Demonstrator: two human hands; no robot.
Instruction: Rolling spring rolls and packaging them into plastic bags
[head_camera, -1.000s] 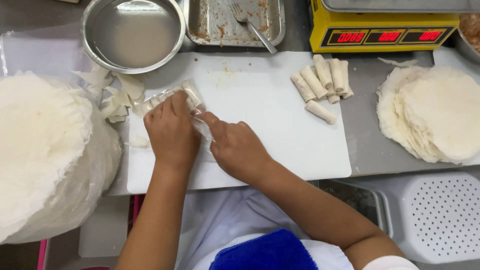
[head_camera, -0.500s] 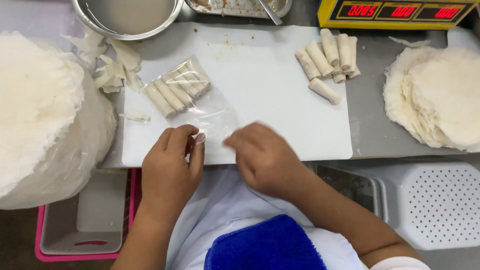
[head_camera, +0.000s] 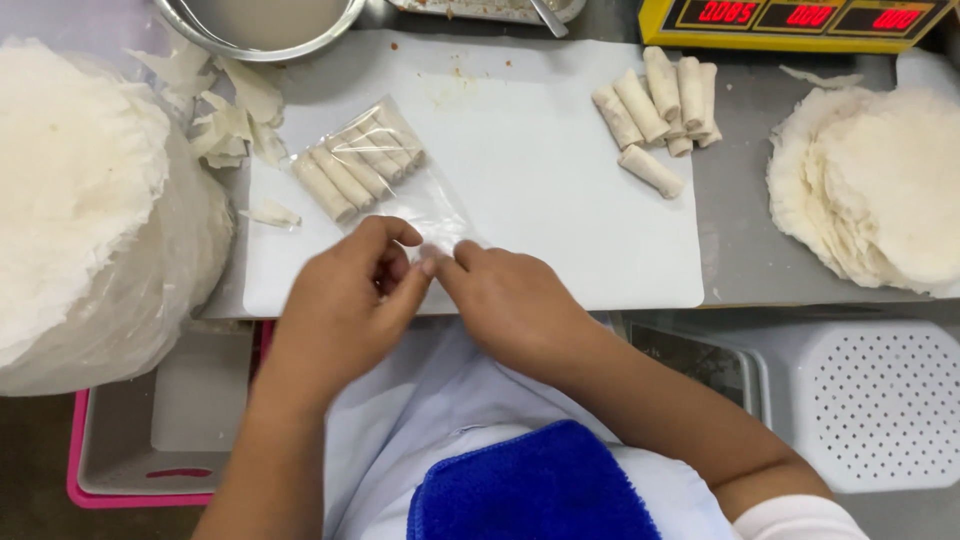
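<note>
View: looking straight down from the person's head at a steel bench (head_camera: 745, 250) with a white cutting board (head_camera: 560, 200) lying on it.
Left hand: the left hand (head_camera: 340, 310) rests at the near edge of the board, its fingers (head_camera: 395, 232) curled and pinching the near, open end of a clear plastic bag (head_camera: 385, 180).
Right hand: the right hand (head_camera: 510, 300) sits just beside the left, fingertips touching it, thumb and forefinger pressed together on the same edge of the bag.
Bag: it lies flat on the left part of the board, slanting away to the far left, with a row of pale spring rolls (head_camera: 355, 165) packed side by side at its far end.
Loose rolls: a small pile of unbagged rolls (head_camera: 660, 105) lies at the far right of the board, well apart from the hands.
Wrappers, left: a tall stack of thin white wrappers (head_camera: 75, 200) stands at the left, sitting in clear plastic.
Wrappers, right: a lower stack of round wrappers (head_camera: 880, 185) lies on the bench at the right.
Scraps: torn wrapper scraps (head_camera: 225, 110) lie between the left stack and the bag.
Far edge: a metal bowl (head_camera: 260, 25) of cloudy liquid, a metal tray, and a yellow scale (head_camera: 800, 25) with red digits.
Near edge: a pink bin (head_camera: 85, 470) on the left and a white perforated basket (head_camera: 870, 400) on the right, below the bench.
</note>
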